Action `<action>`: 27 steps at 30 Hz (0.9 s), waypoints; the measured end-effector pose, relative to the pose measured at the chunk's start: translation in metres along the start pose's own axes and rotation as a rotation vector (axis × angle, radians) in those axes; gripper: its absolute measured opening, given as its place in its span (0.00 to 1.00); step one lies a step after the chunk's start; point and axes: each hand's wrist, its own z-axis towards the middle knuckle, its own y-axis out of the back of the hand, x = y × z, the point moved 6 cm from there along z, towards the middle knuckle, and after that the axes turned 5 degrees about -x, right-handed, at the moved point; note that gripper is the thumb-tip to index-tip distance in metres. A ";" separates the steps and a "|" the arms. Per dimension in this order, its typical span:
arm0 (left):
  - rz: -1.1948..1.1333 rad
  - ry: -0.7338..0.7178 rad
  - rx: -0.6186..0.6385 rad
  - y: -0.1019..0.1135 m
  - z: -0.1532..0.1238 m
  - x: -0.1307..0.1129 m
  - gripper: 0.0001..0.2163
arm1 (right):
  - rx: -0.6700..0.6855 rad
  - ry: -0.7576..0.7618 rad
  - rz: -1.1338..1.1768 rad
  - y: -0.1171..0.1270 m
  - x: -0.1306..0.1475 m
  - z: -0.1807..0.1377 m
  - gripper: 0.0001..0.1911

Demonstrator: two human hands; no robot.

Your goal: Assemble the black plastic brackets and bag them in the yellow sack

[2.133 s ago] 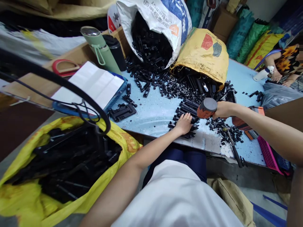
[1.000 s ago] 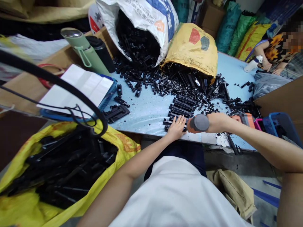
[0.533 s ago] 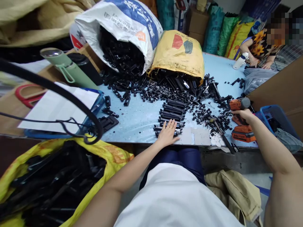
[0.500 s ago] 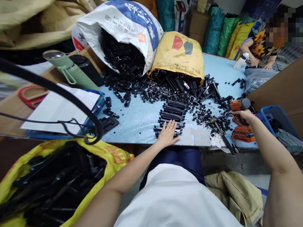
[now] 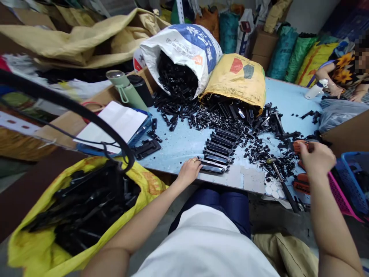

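a row of black plastic parts (image 5: 219, 151) lies lined up on the counter (image 5: 184, 142), left hand (image 5: 188, 172) flat against its near end, right hand (image 5: 316, 157) closed on the orange drill (image 5: 301, 146), loose parts (image 5: 259, 148) unsorted beyond.

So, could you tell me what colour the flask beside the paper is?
Pale green flask, clearest in the head view.

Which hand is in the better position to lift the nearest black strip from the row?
Left. The left hand already touches the nearest black strip, while the right hand is at the orange drill, far right.
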 end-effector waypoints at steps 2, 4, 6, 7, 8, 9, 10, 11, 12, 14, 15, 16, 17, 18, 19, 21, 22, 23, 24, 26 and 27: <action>-0.047 0.059 0.009 0.000 0.002 0.000 0.10 | 0.090 0.295 0.206 -0.019 0.067 -0.013 0.15; -0.111 0.145 -0.045 0.005 0.005 -0.005 0.07 | 0.247 0.525 0.299 -0.048 0.136 -0.029 0.15; -0.241 0.264 -0.113 0.013 0.004 -0.013 0.05 | 0.413 0.681 0.296 -0.080 0.193 -0.040 0.15; -0.355 0.341 -0.109 0.014 0.001 -0.017 0.05 | 0.478 0.721 0.284 -0.093 0.214 -0.043 0.16; -0.506 0.432 -0.066 0.011 -0.003 -0.022 0.05 | 0.527 0.749 0.273 -0.104 0.231 -0.044 0.17; -0.690 0.537 0.022 0.004 -0.009 -0.028 0.06 | 0.560 0.768 0.268 -0.112 0.243 -0.043 0.17; -0.891 0.655 0.132 -0.005 -0.016 -0.034 0.08 | 0.582 0.784 0.271 -0.117 0.251 -0.040 0.18; -1.087 0.777 0.239 -0.013 -0.024 -0.042 0.09 | 0.598 0.799 0.279 -0.120 0.256 -0.036 0.18; -1.266 0.895 0.320 -0.020 -0.032 -0.049 0.11 | 0.619 0.811 0.288 -0.121 0.259 -0.031 0.18; -1.537 1.095 0.384 -0.028 -0.044 -0.058 0.14 | 0.663 0.833 0.301 -0.121 0.259 -0.021 0.18; -1.631 1.168 0.379 -0.030 -0.046 -0.060 0.14 | 0.700 0.842 0.311 -0.121 0.259 -0.017 0.18; -1.701 1.227 0.363 -0.033 -0.047 -0.062 0.14 | 0.759 0.842 0.332 -0.121 0.258 -0.015 0.18; -1.749 1.275 0.335 -0.035 -0.046 -0.062 0.14 | 0.837 0.827 0.365 -0.124 0.259 -0.014 0.20; -1.775 1.316 0.289 -0.037 -0.044 -0.062 0.14 | 0.925 0.785 0.412 -0.127 0.259 -0.016 0.24; -1.781 1.355 0.219 -0.040 -0.040 -0.062 0.13 | 1.008 0.725 0.464 -0.131 0.260 -0.018 0.29; -1.761 1.416 0.044 -0.045 -0.033 -0.060 0.12 | 1.109 0.602 0.551 -0.140 0.262 -0.028 0.36; -1.764 1.419 -0.029 -0.047 -0.029 -0.061 0.11 | 1.126 0.558 0.583 -0.144 0.263 -0.034 0.38; -1.781 1.402 -0.092 -0.048 -0.025 -0.062 0.11 | 1.149 0.525 0.612 -0.148 0.264 -0.040 0.38; -1.803 1.375 -0.149 -0.049 -0.020 -0.062 0.11 | 1.186 0.494 0.634 -0.151 0.263 -0.048 0.38; -1.839 1.291 -0.260 -0.049 -0.013 -0.061 0.13 | 1.293 0.422 0.667 -0.154 0.260 -0.064 0.36; -1.836 1.248 -0.319 -0.047 -0.011 -0.058 0.15 | 1.333 0.397 0.675 -0.154 0.258 -0.071 0.34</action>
